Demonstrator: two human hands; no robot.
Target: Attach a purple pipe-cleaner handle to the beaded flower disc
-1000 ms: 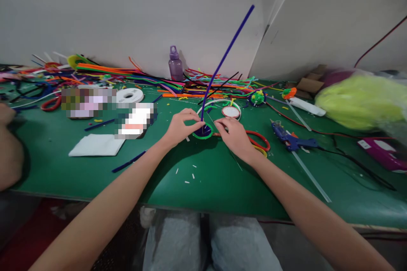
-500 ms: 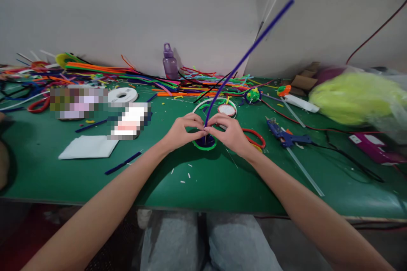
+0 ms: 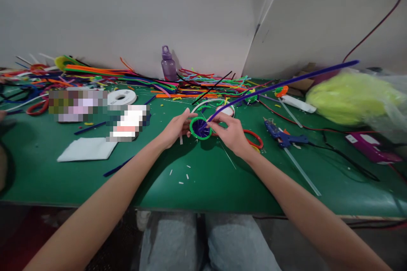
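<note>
A small round piece with a green fuzzy rim [image 3: 201, 138] and a dark blue middle is held up just above the table. My left hand [image 3: 177, 130] grips its left edge, fingers partly behind it. From its centre a long blue pipe cleaner [image 3: 270, 89] runs up and out to the far right. My right hand [image 3: 229, 132] pinches this pipe cleaner close to the piece's right edge. Thin pale spokes show inside the ring. Behind the hands lies a white hoop [image 3: 203, 102], partly hidden. Red-handled scissors [image 3: 255, 139] lie beside my right hand.
On the right are a blue glue gun [image 3: 282, 134], a glue stick [image 3: 303, 172] and a magenta box [image 3: 373, 147]. Many pipe cleaners [image 3: 104, 72] and a purple bottle [image 3: 168, 64] line the back. A folded white cloth [image 3: 86, 149] and a white spool [image 3: 121, 98] lie left; another person's arm [image 3: 2, 161] shows there.
The ring has tilted to face me, with my left hand now at its edge. The long pipe cleaner has swung down to the right, and my hands have moved apart.
</note>
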